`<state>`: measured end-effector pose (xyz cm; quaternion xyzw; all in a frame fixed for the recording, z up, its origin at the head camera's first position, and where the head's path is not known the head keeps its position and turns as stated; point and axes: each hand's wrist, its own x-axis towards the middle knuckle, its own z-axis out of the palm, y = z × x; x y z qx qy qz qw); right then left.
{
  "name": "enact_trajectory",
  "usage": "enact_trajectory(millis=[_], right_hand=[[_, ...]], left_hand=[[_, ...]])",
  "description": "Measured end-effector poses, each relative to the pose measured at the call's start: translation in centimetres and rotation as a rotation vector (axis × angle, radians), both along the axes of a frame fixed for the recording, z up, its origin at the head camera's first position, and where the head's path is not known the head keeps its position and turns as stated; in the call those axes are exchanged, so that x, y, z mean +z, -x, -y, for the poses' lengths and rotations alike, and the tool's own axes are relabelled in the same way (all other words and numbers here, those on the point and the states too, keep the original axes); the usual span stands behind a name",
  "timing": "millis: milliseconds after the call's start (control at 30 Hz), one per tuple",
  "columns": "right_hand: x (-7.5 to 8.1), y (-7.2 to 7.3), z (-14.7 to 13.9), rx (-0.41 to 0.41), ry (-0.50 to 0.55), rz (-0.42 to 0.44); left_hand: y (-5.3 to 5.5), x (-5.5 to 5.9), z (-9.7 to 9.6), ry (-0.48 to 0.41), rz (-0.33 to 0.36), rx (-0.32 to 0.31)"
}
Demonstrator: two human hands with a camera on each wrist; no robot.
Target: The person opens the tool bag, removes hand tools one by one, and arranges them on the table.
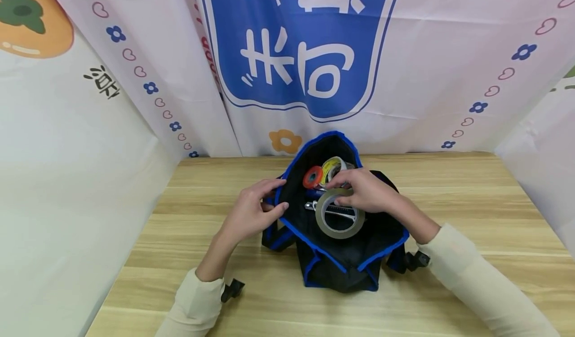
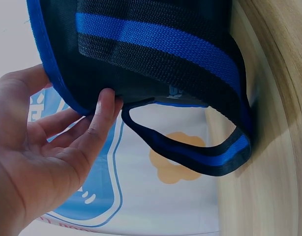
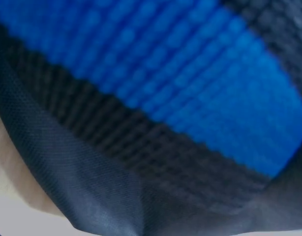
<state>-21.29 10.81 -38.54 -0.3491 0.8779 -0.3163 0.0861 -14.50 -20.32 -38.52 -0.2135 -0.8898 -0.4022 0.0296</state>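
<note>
A black tool bag (image 1: 341, 272) with blue edging stands wide-mouthed on the table. My left hand (image 1: 252, 209) grips its left rim, fingers and thumb at the blue edging (image 2: 47, 64). Over the bag's mouth, my right hand (image 1: 366, 189) pinches a roll of clear brownish packing tape (image 1: 340, 232) at its upper right side. Seen through and beside the roll is a utility knife (image 1: 310, 205) in the bag. Deeper in lie a red tape roll (image 1: 313, 177) and a yellow-and-white roll (image 1: 330, 167). In the right wrist view, a blue-and-black strap (image 3: 190, 93) hides the hand.
A webbing handle (image 2: 166, 44) loops out on the bag's left side. The wooden table (image 1: 202, 257) ends at the back against a printed cloth wall (image 1: 431, 92), close behind the bag. Another white cloth (image 1: 81, 177) hangs at the left.
</note>
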Motion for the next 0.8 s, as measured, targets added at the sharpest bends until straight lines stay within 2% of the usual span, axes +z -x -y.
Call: enact_trajectory(millis=[433, 800], right_hand=[[-1.0, 0.8, 0.8, 0.013, 0.006, -0.021], [-1.1, 1.2, 1.2, 0.012, 0.005, 0.005]], left_hand=[[0.0, -0.1, -0.1, 0.005, -0.008, -0.008], [0.1, -0.3, -0.2, 0.025, -0.031, -0.008]])
